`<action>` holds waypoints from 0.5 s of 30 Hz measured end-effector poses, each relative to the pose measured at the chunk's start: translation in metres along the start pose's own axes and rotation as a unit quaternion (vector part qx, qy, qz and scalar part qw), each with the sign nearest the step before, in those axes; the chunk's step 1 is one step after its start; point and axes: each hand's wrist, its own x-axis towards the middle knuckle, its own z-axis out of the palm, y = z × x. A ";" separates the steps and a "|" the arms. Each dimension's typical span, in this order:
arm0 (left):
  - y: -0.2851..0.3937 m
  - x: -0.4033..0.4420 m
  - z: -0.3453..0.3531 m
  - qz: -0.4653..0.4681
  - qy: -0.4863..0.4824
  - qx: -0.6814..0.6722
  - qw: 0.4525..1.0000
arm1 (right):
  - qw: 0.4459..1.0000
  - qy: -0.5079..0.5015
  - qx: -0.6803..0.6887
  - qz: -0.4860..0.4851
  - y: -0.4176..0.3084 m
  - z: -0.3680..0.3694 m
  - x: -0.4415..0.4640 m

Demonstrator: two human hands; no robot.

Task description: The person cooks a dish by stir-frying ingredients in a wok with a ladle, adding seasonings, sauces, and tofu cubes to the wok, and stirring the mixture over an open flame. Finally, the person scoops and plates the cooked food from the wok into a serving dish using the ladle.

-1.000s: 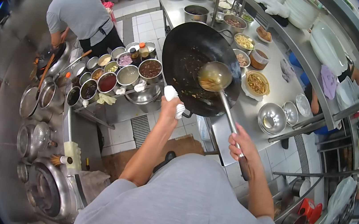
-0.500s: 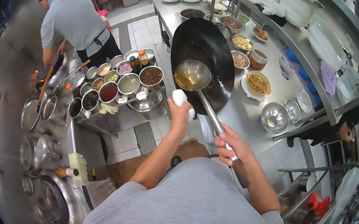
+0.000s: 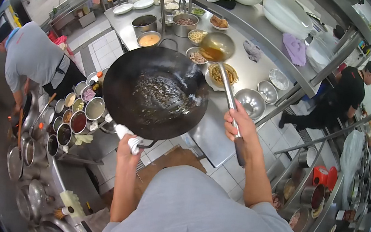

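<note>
My left hand [image 3: 128, 150] is closed around a folded white cloth [image 3: 126, 137] at the looped handle of a large black wok [image 3: 120, 84]. The wok's inside faces up, glossy with oily residue and small bits. In my right hand [image 3: 241, 126] is the handle of a long steel ladle [image 3: 229, 85]. Its bowl holds amber liquid and appears just beyond a tan pot of cooked food [image 3: 223, 75] on a white plate. How high the ladle hangs above the counter I cannot tell.
Bowls and pots of ingredients stand on the steel counter [image 3: 213, 135], including an orange-filled pot [image 3: 149, 40] and steel bowls [image 3: 249, 103]. Seasoning containers [image 3: 78, 121] line the left. A co-worker in grey [image 3: 39, 58] stands left; another person in black [image 3: 335, 102] is right.
The wok has swung left and levelled from its steep tilt. The ladle, previously over the wok, has moved away toward the tan pot, still holding liquid. My view has turned right.
</note>
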 end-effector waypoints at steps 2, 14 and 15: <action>0.000 -0.016 -0.007 0.027 -0.001 0.005 1.000 | 0.989 0.055 -0.133 -0.027 0.016 -0.038 0.024; 0.005 -0.133 -0.024 0.188 0.204 -0.013 0.961 | 0.770 0.220 -0.596 -0.065 0.088 -0.152 0.091; 0.007 -0.140 -0.041 0.190 0.213 -0.015 0.958 | 0.781 0.226 -0.571 -0.114 0.085 -0.153 0.085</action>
